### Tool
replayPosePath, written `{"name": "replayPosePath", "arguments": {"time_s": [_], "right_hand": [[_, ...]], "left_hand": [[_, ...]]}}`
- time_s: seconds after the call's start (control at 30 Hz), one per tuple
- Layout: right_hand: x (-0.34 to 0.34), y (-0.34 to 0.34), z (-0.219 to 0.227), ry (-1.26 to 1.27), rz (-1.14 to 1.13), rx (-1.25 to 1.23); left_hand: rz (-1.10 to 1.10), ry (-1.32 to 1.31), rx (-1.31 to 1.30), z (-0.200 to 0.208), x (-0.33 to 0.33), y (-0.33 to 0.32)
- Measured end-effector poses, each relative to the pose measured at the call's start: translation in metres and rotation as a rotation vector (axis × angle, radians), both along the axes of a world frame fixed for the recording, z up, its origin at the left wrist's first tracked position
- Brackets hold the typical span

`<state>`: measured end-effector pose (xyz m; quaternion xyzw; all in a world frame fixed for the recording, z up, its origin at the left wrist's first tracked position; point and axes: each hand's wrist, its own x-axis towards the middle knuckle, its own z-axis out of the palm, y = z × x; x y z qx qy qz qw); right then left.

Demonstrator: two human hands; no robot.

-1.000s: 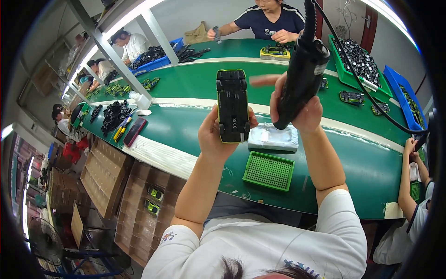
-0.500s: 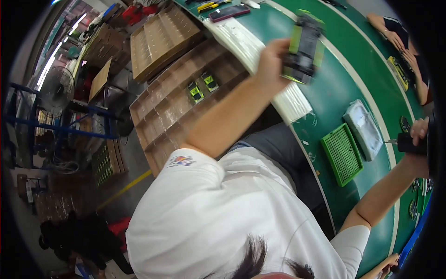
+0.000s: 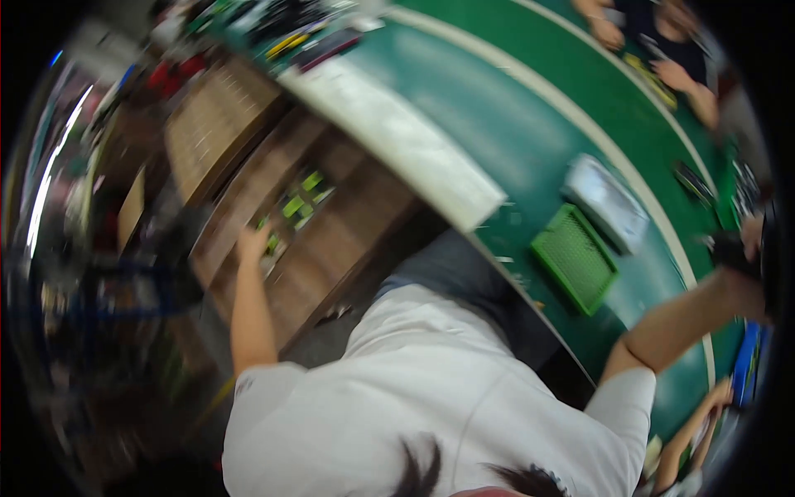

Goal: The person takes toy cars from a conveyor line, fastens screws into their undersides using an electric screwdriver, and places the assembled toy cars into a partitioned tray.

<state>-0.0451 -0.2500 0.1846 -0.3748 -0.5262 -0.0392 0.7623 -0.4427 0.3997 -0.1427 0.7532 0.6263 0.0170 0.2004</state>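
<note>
My left hand (image 3: 251, 243) reaches down into a brown cardboard box (image 3: 348, 228) with dividers. Its fingers are closed on a lime-green and black toy car (image 3: 272, 248), blurred by motion and partly hidden by the hand. Beside it in the box lie more lime-and-black toy cars (image 3: 305, 199), also smeared. At the far right edge, my right hand (image 3: 752, 236) grips a black power screwdriver (image 3: 730, 253) with its metal tip pointing left over the green worktable (image 3: 464, 74). The picture's dark rim cuts off part of that hand.
A green perforated basket (image 3: 574, 258) and a clear plastic-wrapped tray (image 3: 607, 201) stand on the table. White sheets (image 3: 406, 137) lie along its edge. Another divided carton (image 3: 219, 124) sits behind the box. Across the table a co-worker's hands (image 3: 675, 74) are busy; another person's arm (image 3: 687, 435) shows lower right.
My left hand has carried the toy car from above the table down left into the cardboard box. The view has shifted. My right hand still holds the screwdriver at the right edge.
</note>
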Motion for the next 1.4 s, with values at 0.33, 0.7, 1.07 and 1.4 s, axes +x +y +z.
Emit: {"name": "replayPosePath", "arguments": {"time_s": [0.33,0.7,1.07,1.4], "right_hand": [[-0.012,-0.080,0.007,0.011,-0.028,0.083],[-0.010,-0.098,0.014,-0.103,-0.346,0.118],[0.007,-0.116,-0.010,-0.091,-0.442,0.136],[0.048,-0.330,-0.133,0.133,-0.331,0.210]], "left_hand": [[-0.020,0.263,0.390,-0.016,0.038,-0.038],[-1.547,-1.077,0.533,0.261,0.432,-0.326],[-1.978,-0.707,0.128,0.152,0.671,-0.655],[-2.063,-0.781,0.228,0.167,0.652,-0.625]]}}
